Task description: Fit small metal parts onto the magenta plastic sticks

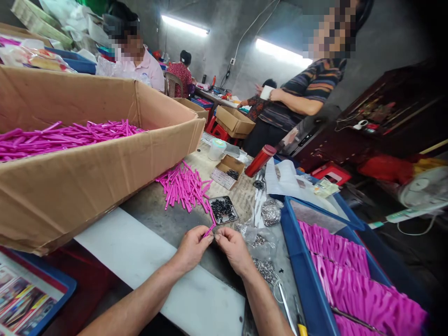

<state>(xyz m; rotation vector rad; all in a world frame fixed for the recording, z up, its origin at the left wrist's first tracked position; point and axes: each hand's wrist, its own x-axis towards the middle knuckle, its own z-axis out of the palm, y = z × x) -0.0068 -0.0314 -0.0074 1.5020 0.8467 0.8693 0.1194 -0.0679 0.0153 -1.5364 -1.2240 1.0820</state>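
Observation:
In the head view, my left hand (192,247) is closed around a slim pink plastic stick (210,229), one end poking out past the fingers. Close beside it, my right hand (234,246) is pinched, thumb against fingertips, at the stick's near end; whatever it holds is too small to make out. Just beyond my hands lies a square tray (235,219) of small black parts. A heap of loose pink sticks (186,189) spreads behind, to the left of that tray. Bags of small metal parts (259,240) lie right of my right hand.
A large cardboard box (105,172) of pink sticks stands at left. A blue crate (308,280) of pink pieces sits at right. Farther back are a small carton (224,179), a red flask (261,160) and a standing person (297,93) with a cup. A yellow-handled tool (301,326) lies near.

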